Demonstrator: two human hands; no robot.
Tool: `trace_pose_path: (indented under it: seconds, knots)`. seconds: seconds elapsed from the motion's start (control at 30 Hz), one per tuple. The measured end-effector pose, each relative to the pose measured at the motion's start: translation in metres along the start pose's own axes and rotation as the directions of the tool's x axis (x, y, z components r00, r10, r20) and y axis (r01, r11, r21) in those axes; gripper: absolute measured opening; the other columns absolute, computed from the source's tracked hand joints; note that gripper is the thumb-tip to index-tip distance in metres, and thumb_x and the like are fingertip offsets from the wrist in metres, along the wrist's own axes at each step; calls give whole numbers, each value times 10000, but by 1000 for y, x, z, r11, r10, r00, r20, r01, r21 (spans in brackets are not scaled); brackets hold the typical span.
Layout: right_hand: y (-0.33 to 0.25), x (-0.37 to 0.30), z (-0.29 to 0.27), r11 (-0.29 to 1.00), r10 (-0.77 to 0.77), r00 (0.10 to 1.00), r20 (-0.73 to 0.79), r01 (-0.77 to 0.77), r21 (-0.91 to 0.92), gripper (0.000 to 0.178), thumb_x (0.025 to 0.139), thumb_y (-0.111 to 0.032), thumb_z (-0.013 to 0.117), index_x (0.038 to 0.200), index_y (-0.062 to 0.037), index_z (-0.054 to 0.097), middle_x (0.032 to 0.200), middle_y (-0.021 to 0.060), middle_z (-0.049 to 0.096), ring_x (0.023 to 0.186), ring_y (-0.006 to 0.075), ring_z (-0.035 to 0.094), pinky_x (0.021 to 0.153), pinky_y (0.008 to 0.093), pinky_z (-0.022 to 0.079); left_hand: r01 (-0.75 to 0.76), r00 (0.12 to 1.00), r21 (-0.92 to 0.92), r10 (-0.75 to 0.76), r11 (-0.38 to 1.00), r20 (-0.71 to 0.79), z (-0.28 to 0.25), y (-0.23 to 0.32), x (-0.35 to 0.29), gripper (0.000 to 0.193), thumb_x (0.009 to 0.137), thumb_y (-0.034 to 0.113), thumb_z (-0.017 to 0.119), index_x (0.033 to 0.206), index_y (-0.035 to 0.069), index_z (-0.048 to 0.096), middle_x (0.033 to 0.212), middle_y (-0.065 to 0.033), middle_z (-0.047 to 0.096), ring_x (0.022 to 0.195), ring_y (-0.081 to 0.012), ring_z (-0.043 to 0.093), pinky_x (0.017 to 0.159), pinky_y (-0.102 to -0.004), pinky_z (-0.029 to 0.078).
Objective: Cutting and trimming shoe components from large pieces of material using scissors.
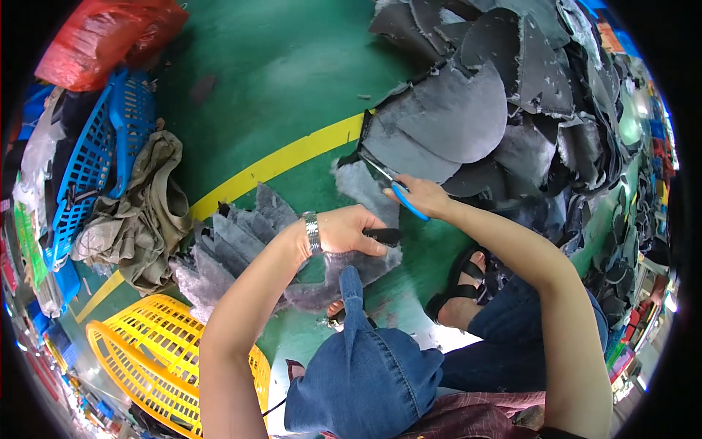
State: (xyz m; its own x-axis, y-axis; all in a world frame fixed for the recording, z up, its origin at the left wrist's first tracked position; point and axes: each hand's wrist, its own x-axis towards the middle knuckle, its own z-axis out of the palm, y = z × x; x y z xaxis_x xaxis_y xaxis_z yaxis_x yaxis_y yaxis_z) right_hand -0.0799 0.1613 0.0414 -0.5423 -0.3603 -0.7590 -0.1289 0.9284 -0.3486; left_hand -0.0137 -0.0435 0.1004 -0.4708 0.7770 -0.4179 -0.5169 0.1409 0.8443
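Note:
My left hand point(344, 228), with a metal watch at its wrist, is closed on a grey fuzzy fabric piece point(380, 268). A short black strip point(382, 236) shows between its thumb and fingers. In my right hand point(423, 196) is a pair of scissors point(406, 202) with blue handles. Their blades point up and left, over the edge of a pale grey fuzzy scrap point(357, 183). Whether the blades touch that scrap I cannot tell. Several grey fuzzy pieces point(241, 238) lie heaped to the left of my left hand.
A large pile of grey fabric pieces point(453, 110) spreads across the right. At left are a yellow basket point(157, 329), crumpled tan cloth point(150, 212), a blue basket point(131, 124) and a red plastic bag point(110, 36). A yellow line point(285, 161) crosses the green floor. Blue denim point(365, 373) bulges below my hands.

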Motion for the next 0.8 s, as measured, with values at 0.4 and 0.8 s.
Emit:
trace_pose_path:
  seconds: [0.4,0.8]
  knots:
    - [-14,27,-6,998,20,990,-136,-11,67,677,720,-626,419,1165,-117,453,987,206,568,955,366,524,804,456,402,-176,984,330,160,928,75,85,64,-13,271,722,248,574,883,30,591,828,-158,574,768,-317,552,675,-380,437]
    - [-14,24,-26,902,-184,982,50,149,405,586,761,-581,448,1079,-92,506,757,107,551,698,210,539,611,315,412,507,770,809,266,297,-580,-127,-60,40,217,629,204,657,834,134,651,1096,-140,481,975,-288,478,790,-357,419]
